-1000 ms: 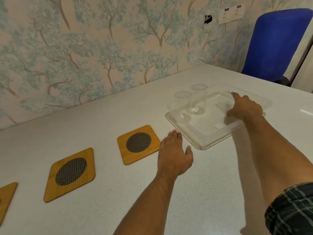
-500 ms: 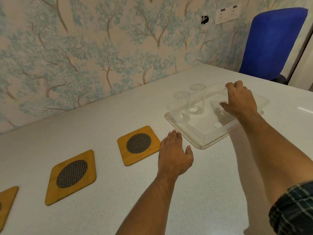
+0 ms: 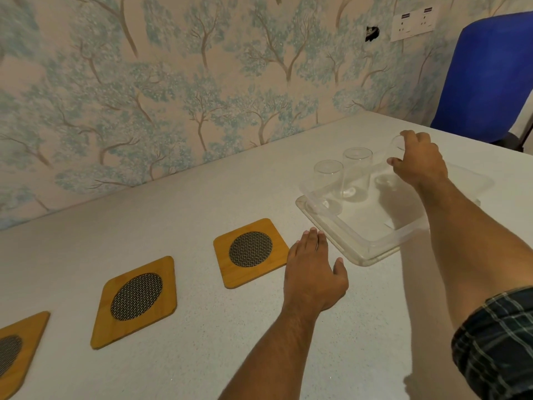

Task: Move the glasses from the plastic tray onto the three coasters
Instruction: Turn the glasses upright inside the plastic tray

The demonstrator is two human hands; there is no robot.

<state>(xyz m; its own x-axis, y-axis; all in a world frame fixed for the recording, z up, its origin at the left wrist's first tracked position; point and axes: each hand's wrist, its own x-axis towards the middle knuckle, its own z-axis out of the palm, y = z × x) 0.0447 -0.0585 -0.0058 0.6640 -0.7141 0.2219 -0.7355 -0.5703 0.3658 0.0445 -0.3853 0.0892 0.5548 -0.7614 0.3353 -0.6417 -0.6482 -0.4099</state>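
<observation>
1. Toward the right of the frame, the right hand (image 3: 418, 161) reaches over the clear plastic tray (image 3: 383, 241); its grip is wrapped around a clear glass (image 3: 396, 144), which is raised above the tray floor and tilted

2. Two more glasses stand upright in the tray's upper left part, just beside each other; the taller glass (image 3: 357, 171) is behind, the shorter glass (image 3: 327, 180) in front and to its left

3. At centre frame the left hand (image 3: 313, 275) lies flat on the white counter (image 3: 202, 203), fingers spread loosely and holding nothing; it sits between the tray's near corner and the nearest coaster (image 3: 251, 252)

4. Three wooden coasters with dark mesh centres lie in a diagonal row running to the lower left; the middle coaster (image 3: 135, 301) is bare, and the far-left coaster (image 3: 17, 350) is cut off by the frame edge

5. At upper right a blue chair (image 3: 490, 73) stands behind the counter, against tree-patterned wallpaper (image 3: 173, 82)
</observation>
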